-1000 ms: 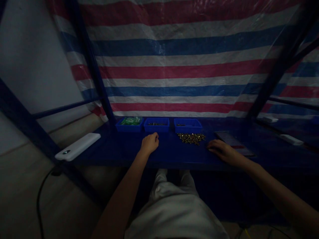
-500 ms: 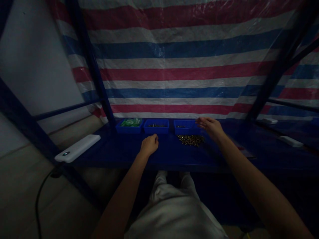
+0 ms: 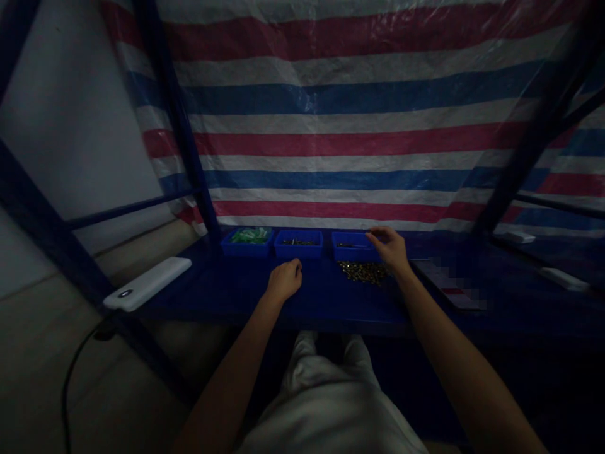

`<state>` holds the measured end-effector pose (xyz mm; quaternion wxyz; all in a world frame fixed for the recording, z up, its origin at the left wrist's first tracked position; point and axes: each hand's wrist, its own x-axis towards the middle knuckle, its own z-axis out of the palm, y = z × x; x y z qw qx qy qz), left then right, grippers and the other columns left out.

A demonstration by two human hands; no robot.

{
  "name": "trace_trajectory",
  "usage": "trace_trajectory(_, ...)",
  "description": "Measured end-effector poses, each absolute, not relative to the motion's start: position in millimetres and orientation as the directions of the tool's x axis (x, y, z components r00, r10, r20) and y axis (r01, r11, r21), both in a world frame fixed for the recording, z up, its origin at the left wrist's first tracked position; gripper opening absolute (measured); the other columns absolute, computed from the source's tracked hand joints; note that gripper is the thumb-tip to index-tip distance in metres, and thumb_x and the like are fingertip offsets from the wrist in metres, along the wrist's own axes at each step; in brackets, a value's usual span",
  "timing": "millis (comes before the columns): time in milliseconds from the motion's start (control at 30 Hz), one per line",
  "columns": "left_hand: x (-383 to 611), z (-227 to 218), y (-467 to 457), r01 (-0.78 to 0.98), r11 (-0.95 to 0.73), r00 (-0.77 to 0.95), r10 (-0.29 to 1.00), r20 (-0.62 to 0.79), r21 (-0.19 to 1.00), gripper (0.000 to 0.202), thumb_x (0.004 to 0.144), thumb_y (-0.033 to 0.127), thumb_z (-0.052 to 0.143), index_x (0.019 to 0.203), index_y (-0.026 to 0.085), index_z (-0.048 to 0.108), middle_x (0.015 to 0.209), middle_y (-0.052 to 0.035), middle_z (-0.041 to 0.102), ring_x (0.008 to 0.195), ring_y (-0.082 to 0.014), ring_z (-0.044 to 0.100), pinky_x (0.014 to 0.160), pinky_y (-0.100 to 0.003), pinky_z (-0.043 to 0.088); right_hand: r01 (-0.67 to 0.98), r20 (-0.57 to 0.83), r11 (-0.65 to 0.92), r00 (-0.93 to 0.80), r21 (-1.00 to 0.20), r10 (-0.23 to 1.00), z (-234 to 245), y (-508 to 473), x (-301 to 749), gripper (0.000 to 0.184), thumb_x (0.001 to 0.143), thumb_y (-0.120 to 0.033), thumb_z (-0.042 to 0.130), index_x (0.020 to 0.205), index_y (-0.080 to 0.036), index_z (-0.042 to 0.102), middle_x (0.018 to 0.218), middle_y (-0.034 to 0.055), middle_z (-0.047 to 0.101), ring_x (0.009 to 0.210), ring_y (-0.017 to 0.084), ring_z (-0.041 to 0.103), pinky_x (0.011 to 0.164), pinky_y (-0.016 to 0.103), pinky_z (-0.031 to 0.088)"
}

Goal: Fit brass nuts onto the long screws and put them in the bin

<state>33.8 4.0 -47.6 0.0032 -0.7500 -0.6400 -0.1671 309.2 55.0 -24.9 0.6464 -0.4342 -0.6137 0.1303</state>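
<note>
My left hand (image 3: 284, 280) rests as a loose fist on the dark blue bench (image 3: 236, 293), just in front of the middle blue tray (image 3: 299, 244); what it holds, if anything, is hidden. My right hand (image 3: 390, 248) hovers at the right edge of the right blue tray (image 3: 352, 245), fingers curled and pointing left, above a pile of small brass-coloured parts (image 3: 362, 272). The left blue tray (image 3: 247, 241) holds green pieces.
A white flat device (image 3: 147, 283) lies on the bench's left corner, with a cable (image 3: 70, 372) hanging below. A flat card or phone (image 3: 449, 284) lies right of the pile. Blue frame posts (image 3: 177, 120) and a striped tarp (image 3: 350, 113) close the back.
My right hand left the bench near the flat card, rose to the right tray, and has now settled lower at its right edge. The left hand stayed put.
</note>
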Motion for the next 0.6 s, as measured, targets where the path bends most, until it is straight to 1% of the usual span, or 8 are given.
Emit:
trace_trajectory(67,34.3,-46.1,2.6,0.963,-0.175,0.121,0.961,0.248,0.208,0.023,0.081,0.022,0.042,0.098,0.024,0.056,0.096,-0.003,0.066,0.089,-0.0174,0.061,0.074,-0.026,0.043,0.509,0.758,0.612,0.137,-0.606,0.637,-25.5,51.2,308.3,0.029,0.07,-0.045,0.062,0.083,-0.019,0.06,0.085,0.0045,0.064,0.08,0.018,0.059,0.079,0.036,0.046)
trace_trajectory(133,34.4,-45.2,1.9,0.962,-0.181,0.127,0.959,0.252,0.205,0.023,0.081,0.022,0.041,0.098,0.024,0.056,0.096,-0.0031,0.066,0.088,-0.0175,0.061,0.074,-0.027,0.043,0.582,0.798,0.623,0.079,-0.523,0.597,-25.4,47.9,308.2,0.027,0.074,-0.044,0.058,0.085,-0.02,0.06,0.087,0.005,0.064,0.082,0.018,0.058,0.081,0.037,0.045)
trace_trajectory(200,34.3,-45.0,1.7,0.96,-0.189,0.133,0.956,0.261,0.204,0.023,0.081,0.022,0.041,0.098,0.025,0.056,0.096,-0.0029,0.066,0.088,-0.0174,0.061,0.074,-0.027,0.043,0.604,0.809,0.62,0.073,-0.501,0.583,-25.1,45.0,308.2,0.026,0.075,-0.043,0.057,0.086,-0.02,0.06,0.087,0.0052,0.064,0.083,0.019,0.059,0.082,0.037,0.044)
trace_trajectory(267,34.1,-45.4,1.9,0.96,-0.193,0.136,0.955,0.262,0.205,0.023,0.081,0.022,0.041,0.098,0.025,0.056,0.096,-0.0027,0.066,0.087,-0.0172,0.061,0.074,-0.027,0.043,0.579,0.799,0.614,0.111,-0.536,0.591,-24.4,42.9,307.5,0.027,0.073,-0.044,0.059,0.085,-0.02,0.06,0.086,0.005,0.065,0.083,0.019,0.059,0.082,0.036,0.044)
trace_trajectory(333,33.9,-46.3,2.4,0.96,-0.192,0.134,0.955,0.265,0.205,0.022,0.081,0.023,0.041,0.098,0.024,0.056,0.095,-0.0026,0.066,0.086,-0.0172,0.061,0.073,-0.026,0.043,0.486,0.765,0.621,0.177,-0.615,0.619,-23.6,41.9,306.3,0.028,0.07,-0.045,0.062,0.084,-0.02,0.061,0.083,0.0046,0.065,0.081,0.019,0.061,0.08,0.036,0.045)
trace_trajectory(467,32.4,-49.6,4.2,0.958,-0.206,0.146,0.949,0.28,0.198,0.022,0.081,0.023,0.04,0.097,0.024,0.056,0.094,-0.003,0.066,0.086,-0.0177,0.061,0.072,-0.027,0.043,0.151,0.599,0.58,0.245,-0.801,0.763,-23.3,44.2,306.3,0.031,0.07,-0.046,0.063,0.084,-0.019,0.059,0.075,0.0029,0.068,0.075,0.019,0.064,0.078,0.035,0.048)
trace_trajectory(533,31.5,-51.3,5.3,0.957,-0.217,0.155,0.944,0.291,0.194,0.022,0.081,0.023,0.04,0.096,0.025,0.055,0.094,-0.0029,0.066,0.085,-0.018,0.061,0.071,-0.027,0.043,0.001,0.514,0.529,0.239,-0.848,0.824,-23.7,46.7,308.5,0.03,0.069,-0.046,0.063,0.082,-0.02,0.059,0.073,0.0027,0.068,0.075,0.019,0.064,0.075,0.034,0.049)
trace_trajectory(600,31.0,-52.1,5.8,0.956,-0.221,0.156,0.941,0.301,0.193,0.021,0.08,0.023,0.041,0.096,0.025,0.055,0.094,-0.0027,0.066,0.085,-0.0178,0.061,0.071,-0.027,0.043,-0.136,0.45,0.483,0.217,-0.865,0.866,-23.9,48.7,311.3,0.029,0.067,-0.045,0.066,0.08,-0.02,0.059,0.075,0.003,0.069,0.075,0.019,0.064,0.071,0.032,0.049)
